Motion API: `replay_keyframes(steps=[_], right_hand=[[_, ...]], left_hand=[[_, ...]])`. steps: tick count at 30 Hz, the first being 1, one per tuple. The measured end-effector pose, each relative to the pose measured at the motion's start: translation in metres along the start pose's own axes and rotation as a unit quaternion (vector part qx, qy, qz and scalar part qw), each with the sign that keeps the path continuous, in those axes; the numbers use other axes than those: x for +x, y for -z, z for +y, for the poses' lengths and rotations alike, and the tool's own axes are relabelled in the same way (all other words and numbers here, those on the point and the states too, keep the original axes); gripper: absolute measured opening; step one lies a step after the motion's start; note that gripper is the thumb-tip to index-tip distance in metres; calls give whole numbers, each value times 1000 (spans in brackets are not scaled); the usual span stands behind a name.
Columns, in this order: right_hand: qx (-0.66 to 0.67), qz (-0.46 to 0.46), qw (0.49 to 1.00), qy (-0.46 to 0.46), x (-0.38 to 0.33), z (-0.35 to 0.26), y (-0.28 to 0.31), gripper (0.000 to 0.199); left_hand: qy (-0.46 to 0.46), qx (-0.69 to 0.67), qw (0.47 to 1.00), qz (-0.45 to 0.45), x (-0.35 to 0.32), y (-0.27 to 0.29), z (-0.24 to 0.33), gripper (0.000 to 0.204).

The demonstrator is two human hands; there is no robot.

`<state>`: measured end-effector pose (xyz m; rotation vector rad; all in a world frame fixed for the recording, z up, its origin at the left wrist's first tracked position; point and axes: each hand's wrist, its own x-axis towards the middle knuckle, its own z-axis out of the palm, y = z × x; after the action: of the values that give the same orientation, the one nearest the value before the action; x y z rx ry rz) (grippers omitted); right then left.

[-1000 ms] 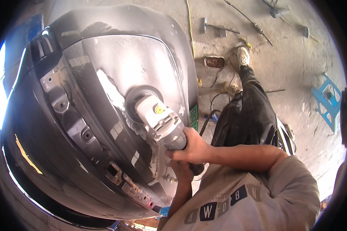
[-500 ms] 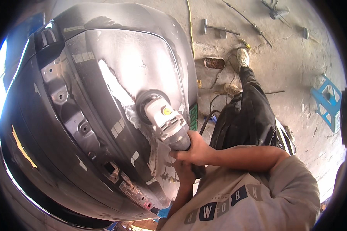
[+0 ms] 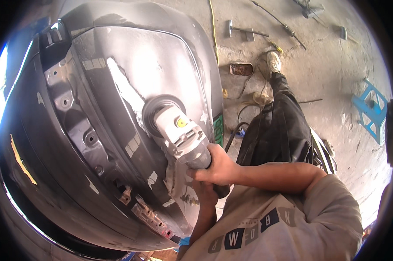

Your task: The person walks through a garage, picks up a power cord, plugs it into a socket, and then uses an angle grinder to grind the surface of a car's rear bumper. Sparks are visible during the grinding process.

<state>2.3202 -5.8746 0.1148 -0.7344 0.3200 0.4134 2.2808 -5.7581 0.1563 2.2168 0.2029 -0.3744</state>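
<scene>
An angle grinder point(image 3: 189, 138) with a pale head, a yellow button and a round black pad point(image 3: 150, 116) is at the dark grey car panel point(image 3: 150, 65). Its pad lies over the lower end of a whitish streak point(image 3: 122, 82) on that panel. My right hand point(image 3: 218, 166) is closed round the dark grip of the grinder. Below it, my left hand point(image 3: 206, 192) is closed at the rear part of the tool, its fingers partly hidden by the right hand and the tool.
A bare metal strip with holes point(image 3: 91, 139) runs along the car at left. On the concrete floor lie a hammer-like T-shaped tool point(image 3: 248, 31), a long rod point(image 3: 285, 28) and black cable point(image 3: 237, 130). A blue plastic stool point(image 3: 372, 108) is at far right.
The whole view has shifted a little. My hands and the grinder have moved slightly left, the pad now a bit nearer the whitish streak. Both hands keep their hold.
</scene>
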Motion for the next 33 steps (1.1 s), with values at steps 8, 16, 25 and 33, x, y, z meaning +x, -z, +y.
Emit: replay_keyframes(steps=[8, 16, 25, 33], right_hand=[[1, 34, 999, 4, -4, 16, 1, 51], [49, 48, 998, 13, 8, 15, 2, 43], [73, 64, 995, -1, 10, 11, 3, 43], [46, 16, 999, -16, 4, 21, 4, 47]], left_hand=[[37, 5, 996, -75, -17, 18, -54, 64], [64, -19, 997, -28, 1, 3, -14, 64], [63, -34, 996, -48, 0, 14, -61, 65], [101, 3, 995, -16, -2, 6, -10, 65]])
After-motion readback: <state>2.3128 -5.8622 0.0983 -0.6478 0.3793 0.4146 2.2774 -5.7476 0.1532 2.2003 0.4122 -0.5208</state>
